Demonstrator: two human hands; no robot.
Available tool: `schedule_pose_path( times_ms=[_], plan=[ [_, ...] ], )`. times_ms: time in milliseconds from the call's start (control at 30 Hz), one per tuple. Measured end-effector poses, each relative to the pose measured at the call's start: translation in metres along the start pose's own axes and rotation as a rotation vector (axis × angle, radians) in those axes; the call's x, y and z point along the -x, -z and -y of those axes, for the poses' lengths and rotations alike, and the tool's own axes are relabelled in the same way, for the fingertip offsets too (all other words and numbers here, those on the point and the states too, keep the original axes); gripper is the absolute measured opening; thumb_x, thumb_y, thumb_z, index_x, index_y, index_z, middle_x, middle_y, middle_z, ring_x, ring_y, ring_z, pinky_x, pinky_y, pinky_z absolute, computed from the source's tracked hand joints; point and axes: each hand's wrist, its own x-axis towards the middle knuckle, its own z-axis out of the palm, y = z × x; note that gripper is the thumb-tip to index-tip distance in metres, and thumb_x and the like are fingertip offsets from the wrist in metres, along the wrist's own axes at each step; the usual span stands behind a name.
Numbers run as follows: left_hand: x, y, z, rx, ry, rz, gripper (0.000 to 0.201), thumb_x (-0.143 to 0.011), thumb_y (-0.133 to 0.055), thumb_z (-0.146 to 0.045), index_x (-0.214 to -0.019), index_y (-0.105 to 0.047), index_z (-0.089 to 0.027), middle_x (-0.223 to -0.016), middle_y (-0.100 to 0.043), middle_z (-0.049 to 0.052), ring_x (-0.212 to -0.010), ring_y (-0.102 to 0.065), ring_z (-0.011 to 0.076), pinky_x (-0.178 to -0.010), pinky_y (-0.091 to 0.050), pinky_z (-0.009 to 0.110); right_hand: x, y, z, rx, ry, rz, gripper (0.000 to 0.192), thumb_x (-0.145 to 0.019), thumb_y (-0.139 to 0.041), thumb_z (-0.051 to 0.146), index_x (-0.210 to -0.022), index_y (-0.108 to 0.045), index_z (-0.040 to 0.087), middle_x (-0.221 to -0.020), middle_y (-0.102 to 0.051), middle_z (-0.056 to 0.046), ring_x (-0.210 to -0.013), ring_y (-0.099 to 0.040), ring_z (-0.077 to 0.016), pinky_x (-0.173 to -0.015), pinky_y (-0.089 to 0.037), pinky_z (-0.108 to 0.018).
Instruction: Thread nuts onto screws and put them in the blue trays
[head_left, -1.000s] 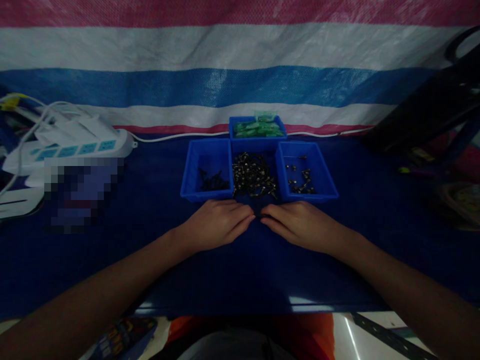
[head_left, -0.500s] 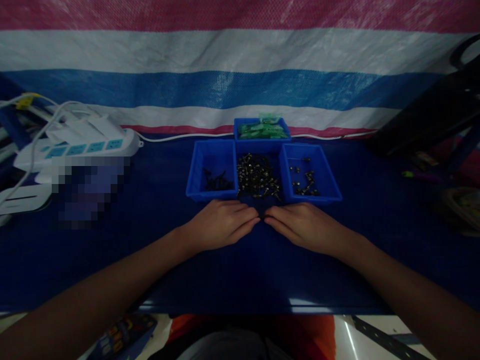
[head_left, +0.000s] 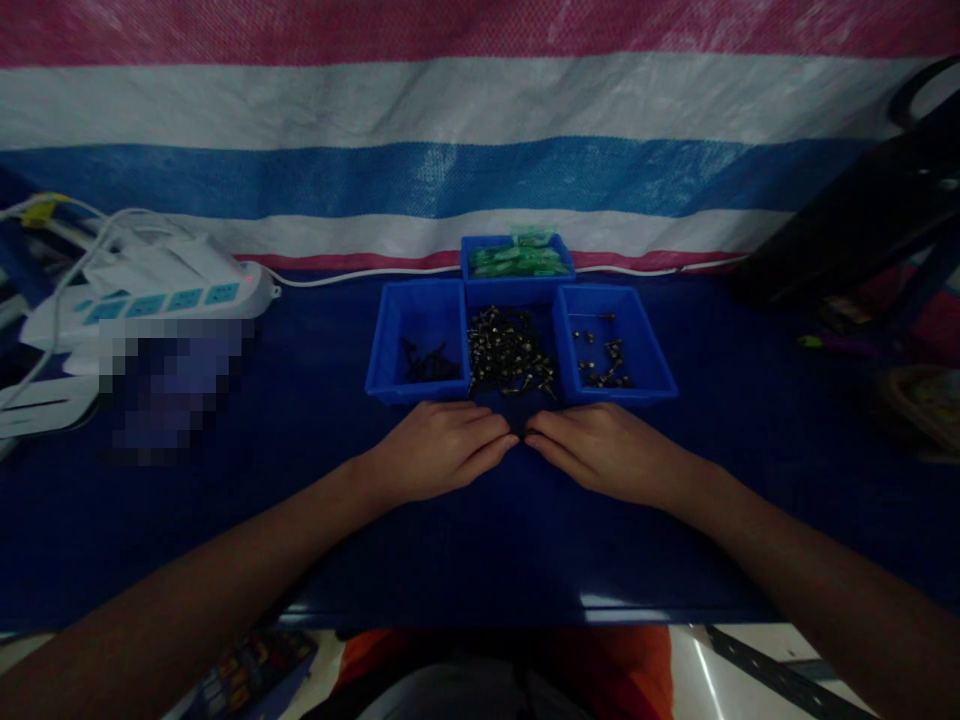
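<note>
My left hand point(head_left: 448, 448) and my right hand point(head_left: 604, 450) rest low over the blue table, fingertips almost meeting. Both are closed in a pinch; whatever lies between the fingers is too small and dark to name. Just beyond them is a pile of small dark metal parts point(head_left: 510, 350), screw-like in shape. Left of the pile, a blue bin point(head_left: 379, 345) holds thin black pieces point(head_left: 430, 362). On its right, another blue bin point(head_left: 654, 350) contains several small metal pieces point(head_left: 609, 372).
Behind the pile stands a blue bin point(head_left: 517, 277) with green plastic packets point(head_left: 517, 260). A white power strip point(head_left: 172, 300) with cables lies at the left. A large black object point(head_left: 847, 220) leans at the right. Striped sheeting point(head_left: 435, 100) hangs behind the blue table point(head_left: 480, 570).
The view has shifted slightly, so the bins sit a little further left. Both hands keep nearly the same pose, fingertips close together.
</note>
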Motion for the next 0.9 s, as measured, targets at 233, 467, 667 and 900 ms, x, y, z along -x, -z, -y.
schedule_pose_path(
  times_ms=[233,467,667,900],
  plan=[
    [0.001,-0.0045,-0.0008,0.049,-0.012,-0.119,0.02,-0.089,-0.04,-0.03,-0.096,-0.054,-0.017,-0.078,-0.056,0.0,-0.072,-0.055,0.0095,-0.064,-0.043,0.02,0.0001,-0.0009,0.0007,0.006,0.007,-0.031,0.026,-0.092,-0.032,0.03,-0.081,-0.051,0.016,-0.065,-0.057,0.0,-0.056,-0.052,-0.0097,-0.054,-0.032,-0.023],
    [0.0009,-0.0053,-0.0011,0.104,-0.074,-0.209,0.018,-0.088,-0.043,-0.023,-0.101,-0.054,-0.018,-0.089,-0.057,0.001,-0.08,-0.055,0.0089,-0.07,-0.046,0.019,0.0004,-0.0028,0.0022,-0.017,0.021,-0.034,0.027,-0.092,-0.031,0.03,-0.079,-0.05,0.016,-0.064,-0.056,0.0,-0.057,-0.051,-0.0097,-0.055,-0.033,-0.024],
    [0.0007,-0.0035,-0.0045,0.203,-0.098,-0.197,0.013,-0.084,-0.044,-0.018,-0.092,-0.055,-0.017,-0.097,-0.058,0.003,-0.086,-0.056,0.0096,-0.073,-0.046,0.019,-0.0003,-0.0042,0.0018,-0.075,0.034,-0.028,0.03,-0.092,-0.033,0.035,-0.081,-0.054,0.016,-0.068,-0.059,-0.001,-0.061,-0.054,-0.0105,-0.058,-0.036,-0.023],
    [0.0021,-0.0033,-0.0024,0.15,-0.065,-0.093,0.008,-0.079,-0.046,-0.017,-0.083,-0.052,-0.016,-0.074,-0.057,-0.001,-0.069,-0.054,0.0091,-0.065,-0.044,0.02,0.0008,-0.001,-0.0013,-0.1,-0.009,-0.002,0.018,-0.089,-0.04,0.03,-0.088,-0.052,0.017,-0.069,-0.059,0.0,-0.062,-0.055,-0.0109,-0.058,-0.035,-0.023]
  ],
)
